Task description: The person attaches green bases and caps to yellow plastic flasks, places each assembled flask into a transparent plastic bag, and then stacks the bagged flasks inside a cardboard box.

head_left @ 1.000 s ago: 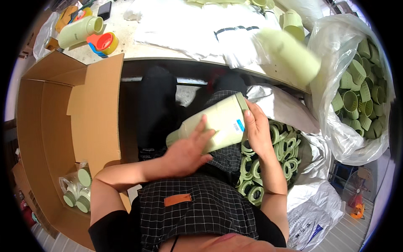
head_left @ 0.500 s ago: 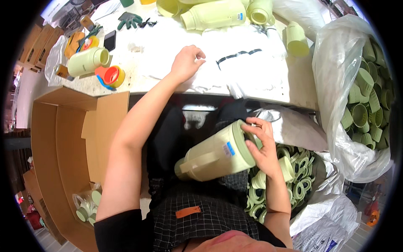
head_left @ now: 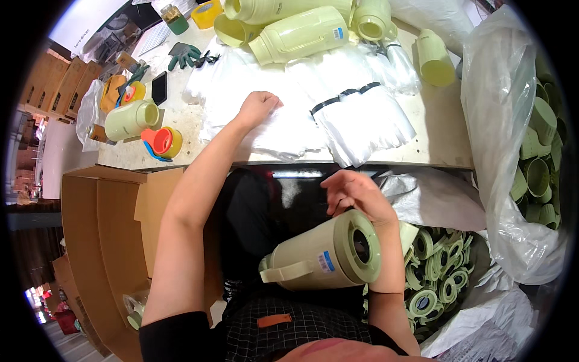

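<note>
My left hand [head_left: 258, 110] is on a pile of thin white plastic bags [head_left: 265, 136] on the table. Its fingers are drawn together, seemingly pinching the top bag. A pale green thermos jug [head_left: 310, 256] with a handle and a blue-and-white label lies tilted across my lap. Its ringed top, with a dark round opening, points right and rests against my right forearm. My right hand [head_left: 360, 194] is just above the jug's top end, fingers loosely bent and apart, with nothing visible in them.
Banded bundles of plastic bags [head_left: 365, 120] lie right of the pile. More green jugs [head_left: 301, 36] line the table's back. An open cardboard box [head_left: 108, 235] stands left. At right are a sack of green ring parts [head_left: 434, 265] and a clear bag of green cups [head_left: 537, 181]. Tape rolls [head_left: 166, 142] lie left.
My right hand has let go of the jug's top and moved up past it. The jug's top has turned toward me. My left hand has lowered onto the bags and closed. The view has shifted.
</note>
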Action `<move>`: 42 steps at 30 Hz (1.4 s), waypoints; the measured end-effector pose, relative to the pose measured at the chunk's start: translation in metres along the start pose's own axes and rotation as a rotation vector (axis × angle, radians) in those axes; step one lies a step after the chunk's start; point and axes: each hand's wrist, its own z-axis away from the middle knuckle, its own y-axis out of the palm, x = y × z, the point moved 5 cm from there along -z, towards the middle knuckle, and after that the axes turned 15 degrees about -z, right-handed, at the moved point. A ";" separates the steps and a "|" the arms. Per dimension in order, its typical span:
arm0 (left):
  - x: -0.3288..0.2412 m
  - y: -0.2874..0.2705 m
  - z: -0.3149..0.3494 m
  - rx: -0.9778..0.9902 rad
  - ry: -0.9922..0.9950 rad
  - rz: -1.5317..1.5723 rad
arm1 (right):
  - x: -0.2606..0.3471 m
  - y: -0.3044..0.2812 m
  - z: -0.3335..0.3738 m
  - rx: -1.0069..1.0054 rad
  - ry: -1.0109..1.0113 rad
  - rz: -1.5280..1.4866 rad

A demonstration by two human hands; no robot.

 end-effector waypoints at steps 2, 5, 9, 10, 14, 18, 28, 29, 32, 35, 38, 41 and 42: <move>-0.003 0.000 0.000 0.036 -0.028 0.065 | -0.007 0.007 -0.005 0.026 0.105 0.096; -0.015 -0.014 0.002 -0.114 0.173 0.162 | -0.009 0.005 -0.005 -0.011 -0.008 0.121; -0.067 -0.010 0.038 -0.090 0.022 0.620 | -0.006 -0.035 -0.003 -0.312 -0.245 0.213; -0.097 0.000 0.075 0.026 0.069 0.563 | -0.007 -0.043 -0.003 -0.405 -0.299 0.210; -0.145 0.088 0.158 0.199 0.361 0.408 | 0.008 -0.028 0.001 -0.432 -0.496 0.659; -0.138 0.082 0.174 0.194 0.170 0.889 | -0.004 -0.047 0.021 -0.535 -0.579 0.294; -0.138 0.065 0.212 0.360 0.194 1.393 | 0.006 -0.082 0.077 -0.774 -1.084 0.308; -0.134 0.056 0.221 0.581 0.323 1.315 | -0.001 -0.108 0.087 -0.789 -1.047 -0.132; -0.137 0.062 0.214 0.211 0.378 0.198 | -0.038 -0.142 0.092 -0.780 -0.888 -0.713; -0.091 0.075 0.185 0.055 0.023 0.413 | -0.059 -0.080 0.107 -1.061 -0.988 -0.160; -0.168 0.031 0.255 0.100 0.353 0.226 | -0.082 -0.014 0.135 -1.104 -1.236 0.273; -0.167 -0.009 0.335 -0.196 0.535 -0.209 | -0.126 0.010 0.126 -0.811 -0.980 0.689; -0.152 -0.013 0.352 -0.254 0.423 -0.278 | -0.142 0.021 0.122 -0.716 -0.910 0.764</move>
